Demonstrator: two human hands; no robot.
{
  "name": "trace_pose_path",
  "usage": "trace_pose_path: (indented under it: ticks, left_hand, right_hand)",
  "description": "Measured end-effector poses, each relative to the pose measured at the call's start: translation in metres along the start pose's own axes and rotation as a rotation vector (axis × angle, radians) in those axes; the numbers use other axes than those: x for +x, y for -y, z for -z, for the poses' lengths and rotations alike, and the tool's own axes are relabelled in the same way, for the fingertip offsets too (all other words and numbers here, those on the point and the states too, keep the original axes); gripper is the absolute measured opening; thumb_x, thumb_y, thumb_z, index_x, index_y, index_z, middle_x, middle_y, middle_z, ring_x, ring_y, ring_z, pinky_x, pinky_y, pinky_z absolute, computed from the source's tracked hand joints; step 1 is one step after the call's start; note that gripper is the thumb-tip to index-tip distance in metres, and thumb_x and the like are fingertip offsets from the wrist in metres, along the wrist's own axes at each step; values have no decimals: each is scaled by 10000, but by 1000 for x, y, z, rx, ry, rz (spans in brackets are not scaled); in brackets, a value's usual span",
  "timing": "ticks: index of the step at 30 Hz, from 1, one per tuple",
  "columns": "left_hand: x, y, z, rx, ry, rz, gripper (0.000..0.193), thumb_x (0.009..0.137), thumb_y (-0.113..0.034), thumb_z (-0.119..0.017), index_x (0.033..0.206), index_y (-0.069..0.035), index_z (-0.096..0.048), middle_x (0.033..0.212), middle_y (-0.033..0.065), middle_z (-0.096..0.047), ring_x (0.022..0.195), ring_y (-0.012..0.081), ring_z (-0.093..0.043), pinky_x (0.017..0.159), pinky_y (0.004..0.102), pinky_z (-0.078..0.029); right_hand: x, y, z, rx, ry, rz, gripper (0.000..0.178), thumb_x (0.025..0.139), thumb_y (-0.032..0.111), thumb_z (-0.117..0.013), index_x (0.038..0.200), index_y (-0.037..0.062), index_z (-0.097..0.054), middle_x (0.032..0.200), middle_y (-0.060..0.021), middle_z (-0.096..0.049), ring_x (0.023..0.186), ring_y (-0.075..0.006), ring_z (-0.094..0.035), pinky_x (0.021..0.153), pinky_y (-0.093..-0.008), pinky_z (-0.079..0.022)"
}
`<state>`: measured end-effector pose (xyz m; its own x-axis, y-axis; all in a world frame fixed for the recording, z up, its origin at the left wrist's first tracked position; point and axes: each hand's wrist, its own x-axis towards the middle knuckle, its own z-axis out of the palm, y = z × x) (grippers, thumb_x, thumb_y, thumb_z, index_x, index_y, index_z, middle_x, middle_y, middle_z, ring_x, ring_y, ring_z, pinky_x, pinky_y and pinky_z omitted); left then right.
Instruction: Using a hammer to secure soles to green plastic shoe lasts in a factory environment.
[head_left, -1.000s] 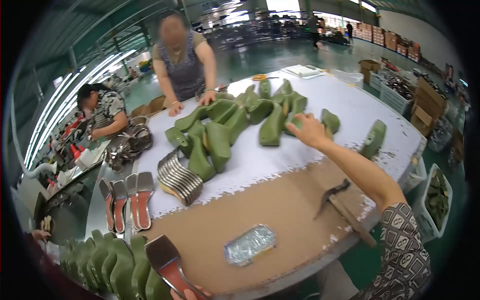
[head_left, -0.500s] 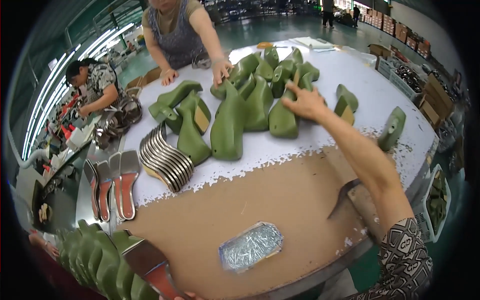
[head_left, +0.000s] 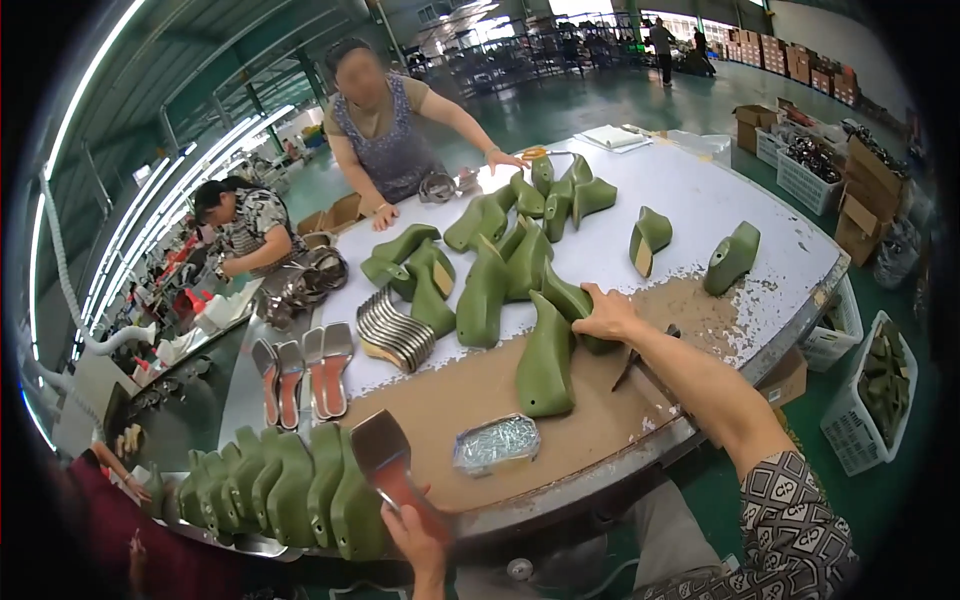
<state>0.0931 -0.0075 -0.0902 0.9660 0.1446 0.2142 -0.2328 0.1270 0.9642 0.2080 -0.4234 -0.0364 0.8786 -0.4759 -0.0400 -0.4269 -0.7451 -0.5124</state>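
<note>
My left hand (head_left: pixel 415 540) grips an insole (head_left: pixel 383 447), dark grey at one end and reddish toward my fingers, held upright over the near table edge. My right hand (head_left: pixel 612 316) reaches to the middle of the table, its fingers closed round a green shoe last (head_left: pixel 566 296); part of that last is hidden by the hand. Right beside it, closer to me, lies another green last (head_left: pixel 545 365). More lasts (head_left: pixel 483 300) are spread on the white sheet beyond. A row of green lasts (head_left: pixel 270 480) stands along the near left edge, next to the insole.
A clear tray of small metal nails (head_left: pixel 497 444) sits on the brown board. Left of the middle are stacked curved insoles (head_left: pixel 395 332) and several red-and-grey ones (head_left: pixel 328 372). A dark tool (head_left: pixel 628 370) lies by my right forearm. A co-worker (head_left: pixel 390 130) stands across the table.
My right hand has drawn nearer with a green last, and one more last now lies on the brown board. My left hand has raised the insole into fuller view. The co-worker's hand has left the lasts.
</note>
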Motion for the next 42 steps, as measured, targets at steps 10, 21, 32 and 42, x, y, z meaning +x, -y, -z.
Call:
trace_pose_path:
  ticks: [10, 21, 32, 42]
  left_hand:
    - [-71, -68, -22, -347, 67, 80, 685, 884, -167, -617, 1459, -53, -262, 1374, 175, -420, 1177, 327, -531, 943, 481, -509]
    - [-115, -38, 1, -1004, 309, 235, 748, 878, -594, -505, 1412, -78, -417, 1303, 132, -542, 1183, 306, -524, 1000, 503, -433]
    - [-129, -68, 9, -840, 234, 44, 724, 907, -565, -416, 1468, -112, -345, 1463, 237, -366, 1264, 372, -462, 1055, 544, -375]
    - [-80, -71, 0, -797, -348, 30, 508, 911, -388, -551, 1348, -167, -415, 1377, 188, -467, 1237, 327, -482, 1053, 504, -395]
  right_hand:
    - [-131, 19, 46, 428, -370, 447, 764, 664, 386, -733, 1304, 28, -518, 1204, -234, -562, 1148, -379, -524, 1013, -440, -426]
    - [-363, 99, -13, 808, 271, 1009, 590, 823, 388, -725, 1258, 46, -521, 1161, -186, -545, 1053, -380, -566, 899, -431, -469]
    - [-377, 33, -36, 1152, 869, 457, 608, 811, 239, -788, 1270, 27, -450, 1207, -122, -526, 1153, -177, -483, 990, -332, -408]
    - [-291, 59, -59, 521, 263, 1025, 616, 700, 32, -786, 1218, 97, -458, 1234, -208, -473, 1110, -422, -527, 909, -444, -470]
